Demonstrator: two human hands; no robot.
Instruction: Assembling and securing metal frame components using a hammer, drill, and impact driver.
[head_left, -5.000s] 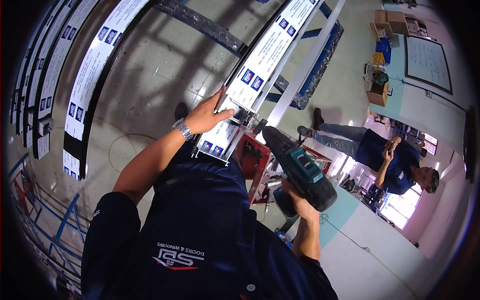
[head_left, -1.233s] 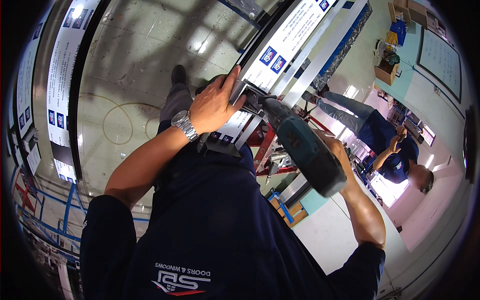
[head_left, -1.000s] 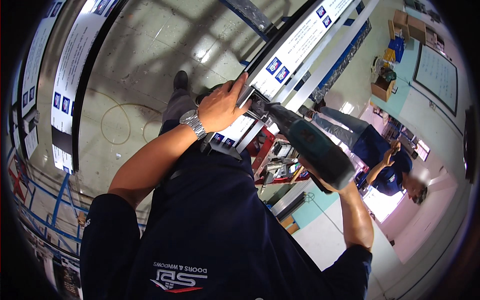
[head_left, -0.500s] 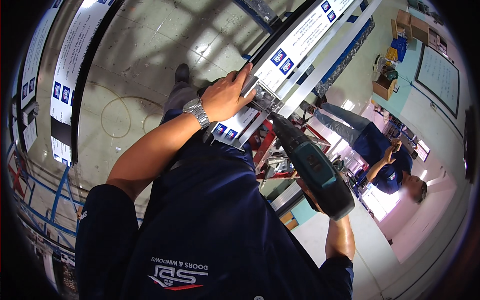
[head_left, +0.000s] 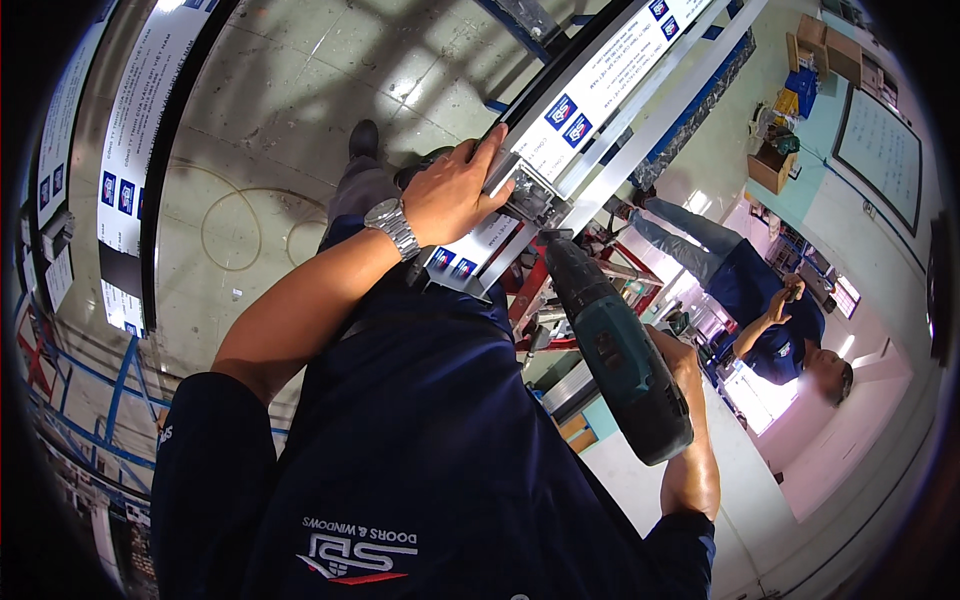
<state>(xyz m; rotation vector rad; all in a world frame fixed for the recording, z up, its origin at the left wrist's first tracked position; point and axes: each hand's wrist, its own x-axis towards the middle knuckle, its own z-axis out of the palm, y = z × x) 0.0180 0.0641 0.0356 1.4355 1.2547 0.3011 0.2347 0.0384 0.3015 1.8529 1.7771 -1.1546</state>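
Observation:
My right hand (head_left: 680, 362) is wrapped round the grip of a cordless drill (head_left: 622, 350), teal and black. Its nose points up and left, meeting or nearly meeting a small metal fitting (head_left: 537, 200) at a joint in the long aluminium profile (head_left: 590, 105), which is covered with printed white film. My left hand (head_left: 455, 200), with a steel watch on the wrist, lies over the profile beside that fitting. Its fingers curl over the far edge and the thumb reaches toward the fitting. The drill's very tip is hard to make out.
More film-covered profiles (head_left: 128, 150) stand at the left beside a blue metal rack (head_left: 115, 400). A red metal stand (head_left: 530, 290) is under the work. Another person (head_left: 765, 310) stands at the right, hands raised. A thin hose (head_left: 205, 225) loops on the floor.
The drill's rear end has swung down and a little left, so its body points more steeply. More of my right hand shows behind it. My left hand stays on the profile.

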